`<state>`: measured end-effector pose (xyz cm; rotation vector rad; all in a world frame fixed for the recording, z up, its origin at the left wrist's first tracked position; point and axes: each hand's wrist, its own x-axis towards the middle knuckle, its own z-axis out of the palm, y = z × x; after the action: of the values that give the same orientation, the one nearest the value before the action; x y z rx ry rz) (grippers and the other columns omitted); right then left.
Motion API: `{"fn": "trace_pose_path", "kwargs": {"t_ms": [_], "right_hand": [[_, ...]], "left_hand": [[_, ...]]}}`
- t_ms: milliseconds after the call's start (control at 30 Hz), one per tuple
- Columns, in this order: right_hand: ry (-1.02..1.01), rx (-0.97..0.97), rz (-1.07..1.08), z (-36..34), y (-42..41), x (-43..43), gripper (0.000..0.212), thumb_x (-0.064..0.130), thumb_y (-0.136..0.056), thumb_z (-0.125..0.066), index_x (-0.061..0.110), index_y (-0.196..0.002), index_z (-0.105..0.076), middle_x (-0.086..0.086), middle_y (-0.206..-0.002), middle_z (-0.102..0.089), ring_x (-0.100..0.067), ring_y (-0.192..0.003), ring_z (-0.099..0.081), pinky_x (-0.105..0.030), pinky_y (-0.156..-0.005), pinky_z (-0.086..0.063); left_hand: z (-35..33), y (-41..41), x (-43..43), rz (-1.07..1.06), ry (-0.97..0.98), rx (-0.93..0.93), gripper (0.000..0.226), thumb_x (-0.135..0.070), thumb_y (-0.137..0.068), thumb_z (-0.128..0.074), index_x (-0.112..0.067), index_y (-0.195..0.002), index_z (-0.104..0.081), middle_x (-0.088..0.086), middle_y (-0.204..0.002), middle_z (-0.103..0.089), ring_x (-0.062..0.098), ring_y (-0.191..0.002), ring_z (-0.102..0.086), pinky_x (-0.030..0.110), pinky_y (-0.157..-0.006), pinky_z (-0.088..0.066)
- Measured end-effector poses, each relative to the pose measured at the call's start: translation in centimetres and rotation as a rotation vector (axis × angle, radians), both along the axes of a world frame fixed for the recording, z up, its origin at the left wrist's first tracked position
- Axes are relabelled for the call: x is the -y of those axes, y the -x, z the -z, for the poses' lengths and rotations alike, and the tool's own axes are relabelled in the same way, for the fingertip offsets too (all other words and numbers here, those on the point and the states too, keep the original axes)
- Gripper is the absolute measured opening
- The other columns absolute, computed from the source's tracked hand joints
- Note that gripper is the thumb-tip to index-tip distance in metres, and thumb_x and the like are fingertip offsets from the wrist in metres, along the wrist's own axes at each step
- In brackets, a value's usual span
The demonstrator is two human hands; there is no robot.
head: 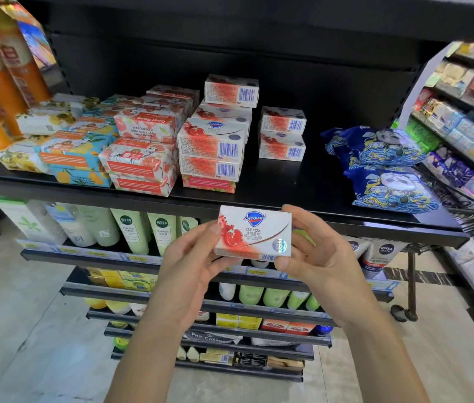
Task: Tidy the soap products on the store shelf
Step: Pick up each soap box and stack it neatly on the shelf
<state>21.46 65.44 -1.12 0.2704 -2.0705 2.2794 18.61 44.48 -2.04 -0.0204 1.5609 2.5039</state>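
Mid-frame, left hand (192, 257) and right hand (314, 254) pinch a soap box (254, 232) face-up (likely checking its front before shelving).

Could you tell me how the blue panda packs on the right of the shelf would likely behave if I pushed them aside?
The blue panda packs look soft and crumpled, so they would probably deform rather than slide stiffly. The upper pack leans on the lower, so it may slump. Their glossy wrap probably slips easily on the shelf.
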Motion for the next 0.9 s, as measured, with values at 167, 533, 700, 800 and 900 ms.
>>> {"fn": "trace_pose_path", "kwargs": {"t_ms": [167,533,700,800,900], "right_hand": [[-0.261,-0.07,0.106,-0.4,0.2,0.3,0.09,0.006,-0.075,-0.086,0.033,-0.15,-0.043,0.011,-0.148,-0.054,-0.006,-0.138,-0.049,-0.023,-0.105,-0.049],[-0.447,-0.42,0.264,-2.9,3.8,1.0,0.07,0.007,-0.076,-0.088,0.018,-0.138,-0.057,0.003,-0.134,-0.057,-0.014,-0.125,-0.06,-0.03,-0.102,-0.053],[-0.373,-0.466,0.361,-6.7,6.8,1.4,0.069,0.012,-0.077,-0.088,0.017,-0.139,-0.058,0.0,-0.132,-0.061,-0.009,-0.124,-0.061,-0.021,-0.1,-0.051],[-0.344,-0.399,0.393,-9.1,9.9,2.0,0.073,0.021,-0.074,-0.091,0.017,-0.14,-0.058,0.002,-0.13,-0.065,-0.002,-0.116,-0.064,-0.018,-0.093,-0.054],[-0.376,-0.33,0.389,-10.9,13.2,2.7,0.071,0.024,-0.074,-0.093,0.02,-0.136,-0.06,0.009,-0.123,-0.07,0.002,-0.109,-0.066,-0.021,-0.092,-0.056]], "left_hand": [[-0.3,0.4,-0.1,-0.05,0.059,-0.075,0.043,-0.028,-0.09,-0.062,-0.008,-0.127,-0.067,0.008,-0.116,-0.076,0.023,-0.112,-0.071,0.038,-0.096,-0.057],[-1.8,3.3,1.0,-0.163,0.281,-0.342,0.033,-0.038,-0.09,-0.063,-0.027,-0.12,-0.072,-0.007,-0.114,-0.077,0.011,-0.112,-0.07,0.027,-0.096,-0.056],[0.5,5.4,2.2,-0.25,0.867,-0.653,0.043,-0.058,-0.086,-0.066,-0.03,-0.119,-0.075,-0.025,-0.122,-0.066,-0.005,-0.124,-0.053,0.011,-0.107,-0.036],[2.4,6.7,2.1,-0.28,1.099,-0.815,0.047,-0.057,-0.089,-0.065,-0.024,-0.12,-0.075,-0.015,-0.125,-0.065,-0.006,-0.124,-0.045,0.008,-0.112,-0.017],[3.3,7.4,1.5,-0.35,1.123,-0.871,0.046,-0.052,-0.09,-0.062,-0.02,-0.12,-0.075,-0.008,-0.123,-0.067,0.006,-0.123,-0.047,0.01,-0.113,-0.014]]}}
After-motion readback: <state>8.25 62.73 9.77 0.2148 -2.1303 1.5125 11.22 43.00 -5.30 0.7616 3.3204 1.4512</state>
